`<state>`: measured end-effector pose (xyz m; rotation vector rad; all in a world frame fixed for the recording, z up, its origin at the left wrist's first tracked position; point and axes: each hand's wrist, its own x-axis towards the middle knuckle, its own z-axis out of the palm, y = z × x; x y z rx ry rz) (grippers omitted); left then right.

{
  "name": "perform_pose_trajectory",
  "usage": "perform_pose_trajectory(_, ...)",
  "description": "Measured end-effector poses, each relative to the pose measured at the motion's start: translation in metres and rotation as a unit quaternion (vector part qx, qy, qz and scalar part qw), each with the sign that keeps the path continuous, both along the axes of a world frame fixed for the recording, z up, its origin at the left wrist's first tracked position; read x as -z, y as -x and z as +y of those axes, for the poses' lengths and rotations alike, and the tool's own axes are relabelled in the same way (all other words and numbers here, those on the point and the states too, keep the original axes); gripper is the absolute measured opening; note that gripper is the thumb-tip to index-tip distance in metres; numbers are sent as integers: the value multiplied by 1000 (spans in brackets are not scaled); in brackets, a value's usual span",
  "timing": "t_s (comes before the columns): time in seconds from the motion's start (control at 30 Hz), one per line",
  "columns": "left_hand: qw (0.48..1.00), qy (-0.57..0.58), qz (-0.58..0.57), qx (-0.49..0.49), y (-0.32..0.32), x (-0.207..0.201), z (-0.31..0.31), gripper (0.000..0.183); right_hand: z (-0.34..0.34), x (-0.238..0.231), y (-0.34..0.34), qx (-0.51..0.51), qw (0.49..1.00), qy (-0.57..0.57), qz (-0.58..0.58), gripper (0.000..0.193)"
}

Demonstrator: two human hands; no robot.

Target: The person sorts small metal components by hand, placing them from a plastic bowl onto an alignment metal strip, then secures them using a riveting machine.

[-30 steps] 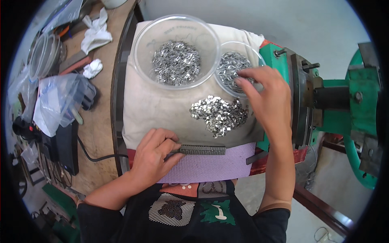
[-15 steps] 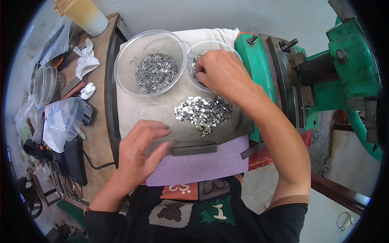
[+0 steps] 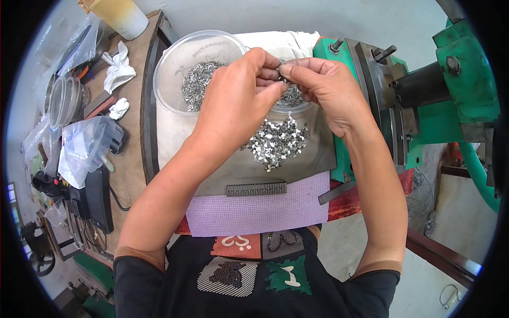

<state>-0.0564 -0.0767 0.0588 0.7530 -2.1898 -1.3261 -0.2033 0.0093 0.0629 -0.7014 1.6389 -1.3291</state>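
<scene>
My left hand (image 3: pixel 241 87) and my right hand (image 3: pixel 331 90) meet over the smaller clear round tub (image 3: pixel 297 110), fingertips pinched together. Whatever they pinch is too small and too covered to make out. Beneath them, loose small silvery metal parts (image 3: pixel 290 97) lie in that tub. Partly behind my left hand stands a larger clear tub (image 3: pixel 163 95) with short silvery metal pieces (image 3: pixel 197 85). Closer to me, a heap of small flat shiny metal chips (image 3: pixel 275 143) spreads on the grey cloth. A dark, slotted, comb-like strip (image 3: pixel 256 189) lies at the cloth's near edge.
A purple woven mat (image 3: pixel 260 212) covers the near edge of the work surface. To the right stands a green machine (image 3: pixel 424 116) with dark metal blocks and bolts. On the left, a wooden bench (image 3: pixel 130 159) carries crumpled tissues (image 3: pixel 119 69), plastic bags and a yellowish-white jug (image 3: pixel 119 18).
My right hand has risen out of the smaller tub. My left hand has moved from beside the slotted strip up and right, and its fingertips now meet the right hand's.
</scene>
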Motion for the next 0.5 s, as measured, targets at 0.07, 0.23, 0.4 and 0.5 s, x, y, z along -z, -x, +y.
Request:
perform_pose_trajectory(0.07, 999, 6, 37, -4, 4, 9, -6, 19, 0, 2, -3, 19, 999, 12, -23, 20)
perform_pose_trajectory(0.23, 996, 35, 83, -13, 10, 12, -13, 13, 1, 8, -4, 52, 995, 48, -69, 20)
perform_pose_trajectory(0.4, 998, 57, 25, -11, 11, 2, -13, 12, 1, 9, -6, 63, 996, 42, -54, 22)
perform_pose_trajectory(0.5, 997, 75, -11, 0, 10, -3, -15, 10, 4, 6, -10, 53, 998, 35, -6, 25)
